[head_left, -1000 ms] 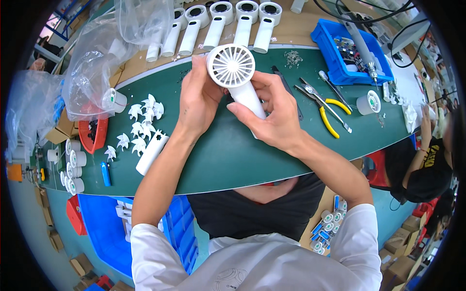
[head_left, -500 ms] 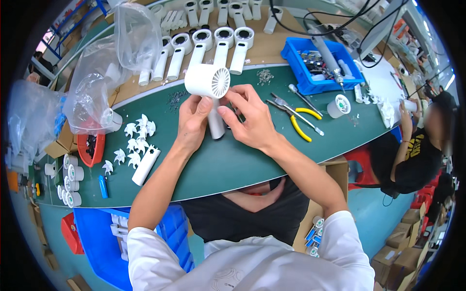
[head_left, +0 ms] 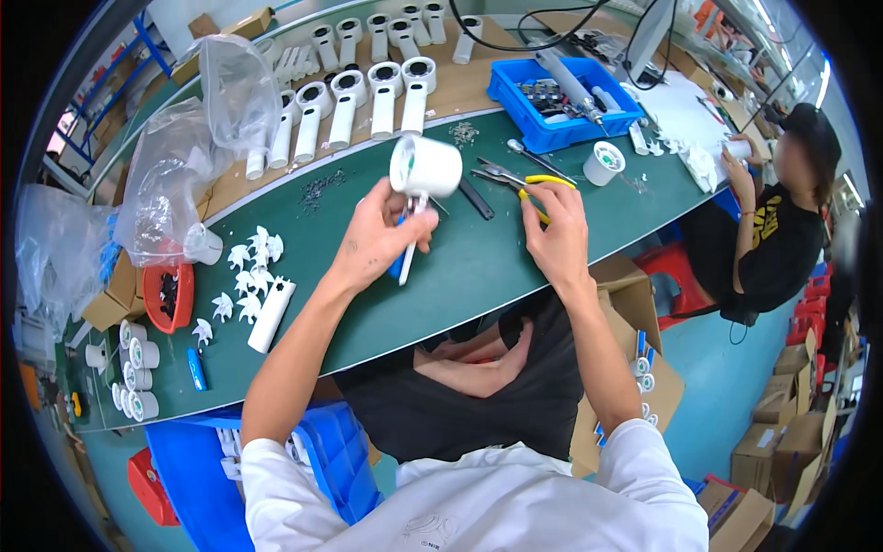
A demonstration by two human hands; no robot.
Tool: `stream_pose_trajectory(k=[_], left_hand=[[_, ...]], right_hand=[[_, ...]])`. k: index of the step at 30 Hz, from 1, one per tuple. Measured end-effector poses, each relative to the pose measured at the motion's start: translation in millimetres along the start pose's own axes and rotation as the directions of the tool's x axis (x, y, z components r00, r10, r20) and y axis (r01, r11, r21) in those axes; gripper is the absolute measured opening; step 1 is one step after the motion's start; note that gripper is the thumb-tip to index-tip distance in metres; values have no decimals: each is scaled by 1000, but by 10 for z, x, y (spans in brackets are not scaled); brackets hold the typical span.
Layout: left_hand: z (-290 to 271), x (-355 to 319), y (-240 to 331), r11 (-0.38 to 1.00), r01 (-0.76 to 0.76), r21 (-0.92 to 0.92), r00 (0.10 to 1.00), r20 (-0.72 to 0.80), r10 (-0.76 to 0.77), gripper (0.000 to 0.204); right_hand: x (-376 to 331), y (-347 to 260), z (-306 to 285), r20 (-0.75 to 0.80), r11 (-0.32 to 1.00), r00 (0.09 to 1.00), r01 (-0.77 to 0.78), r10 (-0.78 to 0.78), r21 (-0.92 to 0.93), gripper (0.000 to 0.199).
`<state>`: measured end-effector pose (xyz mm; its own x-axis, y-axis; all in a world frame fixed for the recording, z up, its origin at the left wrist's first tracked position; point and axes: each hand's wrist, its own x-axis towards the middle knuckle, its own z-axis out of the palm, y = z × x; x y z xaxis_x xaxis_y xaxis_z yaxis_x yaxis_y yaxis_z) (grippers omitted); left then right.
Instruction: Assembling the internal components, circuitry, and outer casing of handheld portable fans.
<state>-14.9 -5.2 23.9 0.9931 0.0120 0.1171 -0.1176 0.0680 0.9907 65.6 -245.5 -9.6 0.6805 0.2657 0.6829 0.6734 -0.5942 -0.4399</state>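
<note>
The curled left hand (head_left: pixel 384 230) holds the white fan (head_left: pixel 434 169), head farthest; to its right, the half-curled right hand (head_left: pixel 557 230) reaches yellow-handled pliers (head_left: pixel 544 178), grip unclear.

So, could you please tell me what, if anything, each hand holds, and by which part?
The left hand holds a white fan by its slim stem. The right hand is at the pliers, by their yellow handles; grip unclear.

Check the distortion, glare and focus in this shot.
Head view: fisheye distortion bows the near edge of the flat green tabletop; head view: whitish glare marks the upper clear plastic bag; head view: the white cylindrical plastic housing has a readable outline.
</note>
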Motion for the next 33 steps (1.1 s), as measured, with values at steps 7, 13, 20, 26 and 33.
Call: stream_pose_trajectory(k=[7, 13, 20, 26, 33], left_hand=[[38, -283, 88, 929, 366, -59, 920, 170, -352, 51], [-14, -361, 4, 932, 360, -46, 927, 130, -351, 52], [3, -379, -72, 953, 275, -125, 961, 51, -271, 49], [22, -428, -77, 951, 294, -99, 955, 1, -296, 51], [-43, -457, -12, 874, 434, -220, 895, 213, -391, 53]], right_hand=[[17, 77, -9, 79, 997, 997, -17, 23, -75, 17], [178, 98, 112, 80, 992, 997, -3, 13, -123, 13], [184, 114, 181, 114, 994, 992, -41, 53, -101, 8], [250, -201, -14, -189, 986, 969, 165, -159, 16, 5], [72, -804, -170, -156, 696, 987, 82, 44, 713, 18]])
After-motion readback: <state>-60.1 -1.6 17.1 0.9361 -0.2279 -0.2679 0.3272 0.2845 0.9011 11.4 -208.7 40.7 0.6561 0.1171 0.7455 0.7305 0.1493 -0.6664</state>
